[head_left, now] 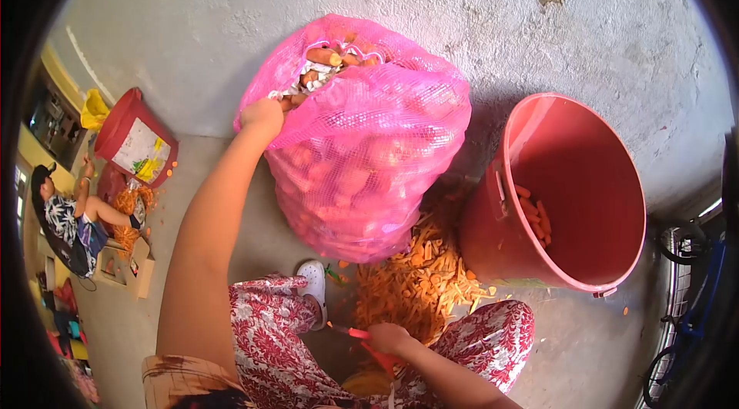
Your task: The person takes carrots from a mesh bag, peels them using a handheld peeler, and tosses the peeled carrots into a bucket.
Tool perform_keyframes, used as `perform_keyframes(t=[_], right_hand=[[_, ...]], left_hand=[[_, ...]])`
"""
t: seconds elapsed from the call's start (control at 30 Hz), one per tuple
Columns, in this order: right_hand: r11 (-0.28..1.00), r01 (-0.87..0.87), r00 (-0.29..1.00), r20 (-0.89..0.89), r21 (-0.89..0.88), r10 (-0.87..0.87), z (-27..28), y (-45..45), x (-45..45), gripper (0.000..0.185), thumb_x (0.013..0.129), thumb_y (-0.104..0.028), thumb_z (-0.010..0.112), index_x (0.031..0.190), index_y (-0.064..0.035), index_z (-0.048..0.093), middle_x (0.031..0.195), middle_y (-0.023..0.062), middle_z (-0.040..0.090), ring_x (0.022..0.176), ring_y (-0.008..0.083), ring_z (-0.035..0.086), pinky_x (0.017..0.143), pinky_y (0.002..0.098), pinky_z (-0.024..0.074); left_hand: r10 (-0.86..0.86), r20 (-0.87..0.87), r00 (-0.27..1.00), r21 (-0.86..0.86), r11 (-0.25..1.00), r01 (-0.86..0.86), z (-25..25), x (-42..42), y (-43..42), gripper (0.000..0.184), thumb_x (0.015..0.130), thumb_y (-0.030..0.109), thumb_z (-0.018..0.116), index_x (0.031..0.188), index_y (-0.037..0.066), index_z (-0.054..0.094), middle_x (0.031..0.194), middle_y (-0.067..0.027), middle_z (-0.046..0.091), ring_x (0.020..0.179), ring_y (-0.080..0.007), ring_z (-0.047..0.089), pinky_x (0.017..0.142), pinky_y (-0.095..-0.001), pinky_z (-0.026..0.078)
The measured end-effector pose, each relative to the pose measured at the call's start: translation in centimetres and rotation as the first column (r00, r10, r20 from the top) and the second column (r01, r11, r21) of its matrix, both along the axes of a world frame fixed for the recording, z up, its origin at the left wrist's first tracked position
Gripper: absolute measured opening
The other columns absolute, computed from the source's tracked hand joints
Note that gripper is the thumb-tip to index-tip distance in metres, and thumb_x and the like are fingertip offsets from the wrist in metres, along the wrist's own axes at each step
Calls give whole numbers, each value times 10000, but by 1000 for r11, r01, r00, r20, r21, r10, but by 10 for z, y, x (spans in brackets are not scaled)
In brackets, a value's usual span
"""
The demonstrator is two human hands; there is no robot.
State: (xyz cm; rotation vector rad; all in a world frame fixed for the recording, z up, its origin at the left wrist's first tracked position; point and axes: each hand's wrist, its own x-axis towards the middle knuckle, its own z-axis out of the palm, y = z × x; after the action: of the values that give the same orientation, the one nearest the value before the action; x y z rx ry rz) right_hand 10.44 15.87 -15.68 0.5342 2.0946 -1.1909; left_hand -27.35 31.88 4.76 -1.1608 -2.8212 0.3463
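A large pink mesh sack (362, 155) full of carrots stands against the wall, its top partly undone. Several carrots (324, 56) and crumpled paper show in the opening. My left hand (263, 118) is closed at the left edge of that opening, on the mesh; its fingertips are partly hidden, with a carrot end close beside them. Low in front of my lap, my right hand (387, 338) is wrapped round a red-handled peeler (359, 333), whose blade is hard to make out. Orange peelings (416, 282) lie heaped on the floor between the sack and my knees.
At right stands a big red bucket (481, 232) with several peeled carrots (533, 215) inside. A bicycle (693, 324) is at the far right edge. On the left, another person (69, 217) sits beside a red bucket (127, 128), peelings and a cardboard box (138, 267). A rough wall rises behind.
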Motion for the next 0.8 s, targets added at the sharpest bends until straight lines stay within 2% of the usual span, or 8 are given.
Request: perform_keyframes(t=[0.1,0.17,0.27,0.37,0.47,0.6,0.7,0.8], right_hand=[[1000,-27,1000,-12,-5,27,-1,-1,0,331,766,-344,517,911,-53,578,897,144,596,860,305,569,727,405,449],[999,-38,999,-11,-12,38,5,-1,-5,328,769,-345,512,912,-56,572,893,140,594,858,304,568,727,406,447],[1000,-18,999,-32,-21,18,14,2,-8,331,774,-347,507,912,-52,563,891,144,592,857,304,566,729,406,445],[999,-23,998,-60,-25,21,9,0,-10,332,776,-348,507,916,-52,558,889,142,592,857,304,566,727,406,443],[1000,4,994,-108,-9,-5,-2,-6,-9,325,762,-346,494,936,-78,550,889,161,591,854,321,562,725,423,435],[1000,11,998,-65,-20,-12,8,-3,-6,310,760,-333,487,932,-84,550,889,155,592,851,320,562,727,421,434],[998,13,999,-40,-57,-15,13,0,-9,303,757,-328,488,927,-84,551,891,151,591,849,319,562,724,417,434],[999,8,999,-45,-44,-9,18,1,-6,302,762,-327,491,920,-77,555,886,144,593,849,311,565,722,409,437]], left_hand=[[-138,-114,984,140,978,153,34,35,15,265,776,291,489,872,87,628,988,-147,568,833,-291,591,657,-399,482],[-308,-321,895,339,845,413,36,40,35,300,729,371,568,861,106,615,853,-141,555,751,-300,581,631,-412,463],[-262,-317,911,484,782,393,28,40,66,264,715,363,585,833,129,615,851,-119,534,749,-306,578,629,-395,468],[-278,-226,934,472,807,355,28,33,88,241,731,301,555,920,166,618,890,-136,571,783,-299,590,693,-389,471],[-379,-4,926,241,898,368,27,21,101,244,732,287,544,925,155,615,883,-160,596,808,-289,593,699,-386,468],[-342,-81,936,230,907,352,23,5,103,233,743,229,558,925,87,588,872,-157,591,817,-310,572,698,-392,450],[-530,-134,837,509,688,517,18,-11,77,218,731,226,584,881,70,615,924,-148,551,842,-292,558,737,-360,445],[-615,-55,787,800,445,404,25,-35,51,289,730,200,612,987,70,579,893,-115,517,868,-230,531,742,-310,429]])
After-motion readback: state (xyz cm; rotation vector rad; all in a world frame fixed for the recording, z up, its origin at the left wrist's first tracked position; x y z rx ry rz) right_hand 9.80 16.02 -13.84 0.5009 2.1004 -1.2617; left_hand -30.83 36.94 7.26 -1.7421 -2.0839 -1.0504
